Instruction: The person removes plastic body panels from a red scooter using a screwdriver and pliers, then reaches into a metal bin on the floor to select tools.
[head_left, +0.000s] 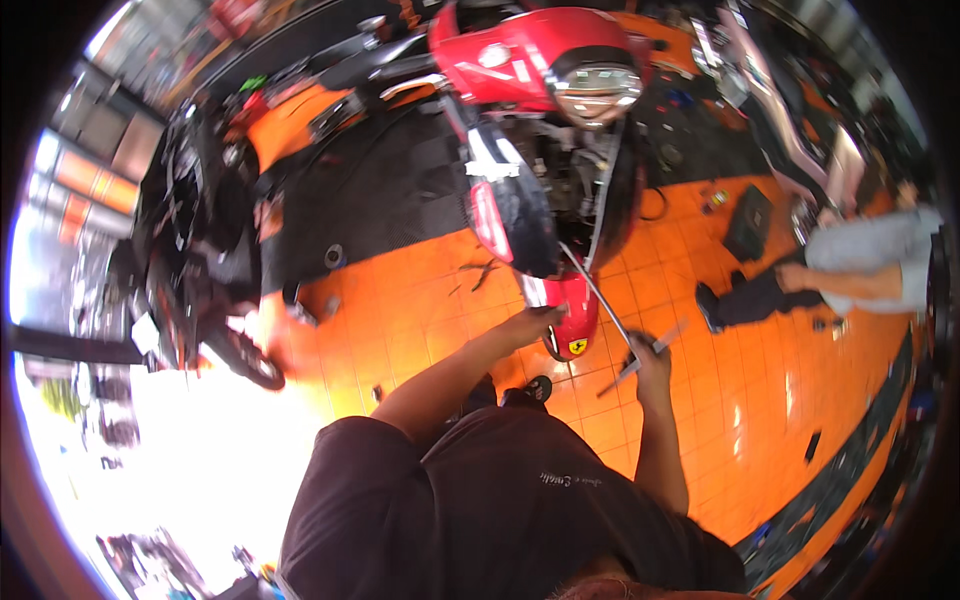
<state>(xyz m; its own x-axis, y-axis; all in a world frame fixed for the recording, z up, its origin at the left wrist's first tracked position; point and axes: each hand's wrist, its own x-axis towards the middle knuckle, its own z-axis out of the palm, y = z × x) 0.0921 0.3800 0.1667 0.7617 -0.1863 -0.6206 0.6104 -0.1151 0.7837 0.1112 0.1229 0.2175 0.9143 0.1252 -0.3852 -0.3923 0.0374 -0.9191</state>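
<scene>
A red scooter [515,65] stands ahead of me with its front inner parts [575,170] exposed and a red front fender [577,315] low at the bottom. My right hand [652,360] is closed around a long metal T-handled tool [600,298], whose shaft slants up to the opened front of the scooter. The crossbar passes through my grip. My left hand [537,322] is at the left edge of the fender; whether it grips or only touches there is too blurred to tell.
A dark motorcycle [195,240] stands at left. Another person in grey [865,255] is low at the right, beside a pale pink vehicle [790,120] and a dark case [748,222]. Orange tiles and a dark mat [370,190] lie below, with small scattered items.
</scene>
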